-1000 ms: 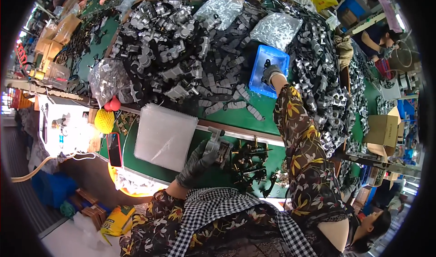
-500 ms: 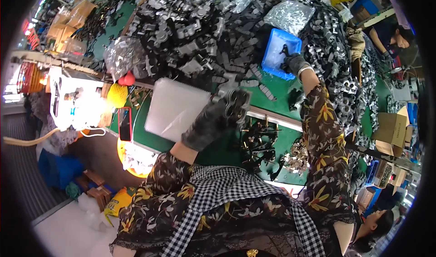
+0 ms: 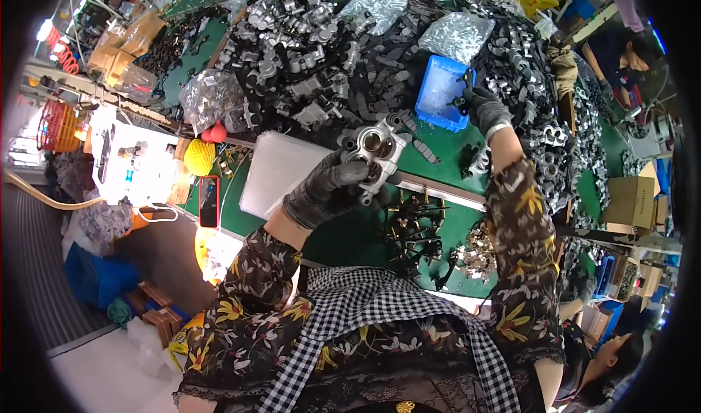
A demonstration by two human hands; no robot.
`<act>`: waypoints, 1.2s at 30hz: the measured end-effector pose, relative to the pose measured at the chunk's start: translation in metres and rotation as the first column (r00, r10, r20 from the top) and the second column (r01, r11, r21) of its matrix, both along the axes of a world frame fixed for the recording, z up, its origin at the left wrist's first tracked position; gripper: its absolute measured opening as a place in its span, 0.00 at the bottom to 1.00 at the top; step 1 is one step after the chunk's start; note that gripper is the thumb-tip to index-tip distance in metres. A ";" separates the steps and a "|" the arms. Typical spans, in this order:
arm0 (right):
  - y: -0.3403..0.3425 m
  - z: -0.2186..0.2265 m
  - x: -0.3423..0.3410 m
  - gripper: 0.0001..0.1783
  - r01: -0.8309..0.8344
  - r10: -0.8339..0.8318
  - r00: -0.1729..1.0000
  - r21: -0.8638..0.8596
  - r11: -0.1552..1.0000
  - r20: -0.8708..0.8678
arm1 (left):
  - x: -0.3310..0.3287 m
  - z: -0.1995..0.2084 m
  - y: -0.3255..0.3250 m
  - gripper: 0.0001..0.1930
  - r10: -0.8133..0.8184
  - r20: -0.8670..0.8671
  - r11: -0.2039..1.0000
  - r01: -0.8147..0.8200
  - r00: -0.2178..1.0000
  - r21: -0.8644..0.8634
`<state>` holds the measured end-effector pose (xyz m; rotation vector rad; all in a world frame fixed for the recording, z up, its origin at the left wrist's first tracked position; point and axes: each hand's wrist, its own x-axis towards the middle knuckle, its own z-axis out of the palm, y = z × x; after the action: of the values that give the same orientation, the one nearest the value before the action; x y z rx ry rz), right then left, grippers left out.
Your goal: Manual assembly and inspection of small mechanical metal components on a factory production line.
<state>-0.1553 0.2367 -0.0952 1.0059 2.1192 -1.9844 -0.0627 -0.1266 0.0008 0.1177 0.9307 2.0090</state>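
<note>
My left hand (image 3: pixel 325 186), in a dark glove, grips a silver brake caliper (image 3: pixel 378 150) over the near side of the table. The caliper's round bores face up toward me. My right hand (image 3: pixel 491 112), also gloved, is at the right edge of a blue plastic bin (image 3: pixel 426 115). Its closed fingers hold a small black part (image 3: pixel 464 92), bracket-like in outline, over the bin's rim. The bin has a whitish, translucent content or lining that I cannot make out.
Metal calipers (image 3: pixel 310 88) and dark brake pads (image 3: pixel 423 150) are heaped across the green table. A white plastic sheet or tray (image 3: pixel 274 172), a phone (image 3: pixel 209 201) and a bright lamp lie left. Black fittings (image 3: pixel 416 230) and small brass-coloured pieces (image 3: pixel 476 256) lie nearer me. Other people work at right.
My left hand has turned the caliper so its bores face up, and raised it slightly. My right hand has drawn back from inside the bin to its right edge with the black part.
</note>
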 end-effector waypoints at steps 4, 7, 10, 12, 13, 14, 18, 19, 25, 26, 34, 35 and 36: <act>-0.038 0.114 0.069 0.15 -0.260 0.189 0.901 -0.136 0.956 -0.390 | 0.001 0.021 -0.003 0.27 -0.154 0.015 0.988 0.153 0.988 0.026; -0.072 0.195 0.118 0.17 -0.347 0.292 0.852 -0.051 0.936 -0.435 | 0.010 0.029 0.002 0.27 -0.168 0.045 0.985 0.169 0.985 -0.026; -0.079 0.214 0.144 0.18 -0.384 0.340 0.761 0.039 0.922 -0.553 | 0.015 0.033 0.016 0.27 -0.232 0.070 0.971 0.235 0.970 -0.037; -0.075 0.215 0.153 0.18 -0.473 0.451 0.718 0.103 0.875 -0.530 | 0.019 0.036 0.023 0.27 -0.295 0.086 0.955 0.297 0.952 -0.019; -0.073 0.216 0.158 0.18 -0.519 0.506 0.692 0.133 0.844 -0.515 | 0.021 0.038 0.025 0.27 -0.303 0.084 0.952 0.306 0.949 -0.021; -0.073 0.216 0.162 0.18 -0.515 0.503 0.692 0.133 0.847 -0.518 | 0.024 0.041 0.027 0.27 -0.317 0.099 0.947 0.321 0.943 -0.021; -0.074 0.218 0.172 0.12 -0.560 0.504 0.679 0.067 0.826 -0.534 | 0.033 0.043 0.030 0.27 -0.341 0.135 0.937 0.348 0.930 -0.028; -0.074 0.217 0.173 0.12 -0.572 0.517 0.676 0.068 0.817 -0.526 | 0.035 0.043 0.030 0.27 -0.342 0.140 0.936 0.350 0.929 -0.030; -0.070 0.204 0.172 0.14 -0.647 0.600 0.629 0.096 0.757 -0.495 | 0.039 0.045 0.029 0.27 -0.356 0.218 0.930 0.367 0.909 -0.007; -0.070 0.203 0.171 0.14 -0.651 0.602 0.626 0.093 0.753 -0.495 | 0.039 0.043 0.029 0.26 -0.386 0.212 0.919 0.394 0.898 0.005; -0.072 0.207 0.165 0.17 -0.805 0.811 0.501 0.182 0.565 -0.301 | 0.032 0.038 0.030 0.25 -0.556 0.170 0.827 0.562 0.814 0.010; -0.072 0.205 0.163 0.17 -0.804 0.822 0.474 0.225 0.550 -0.316 | 0.032 0.045 0.030 0.25 -0.565 0.166 0.814 0.579 0.808 -0.052; -0.072 0.204 0.162 0.17 -0.801 0.832 0.446 0.268 0.536 -0.331 | 0.031 0.048 0.030 0.25 -0.574 0.162 0.797 0.593 0.803 -0.114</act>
<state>0.0067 0.1643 0.1083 -0.5399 2.1859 -1.6323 -0.0314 -0.0965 0.0490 0.1708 0.8448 1.3431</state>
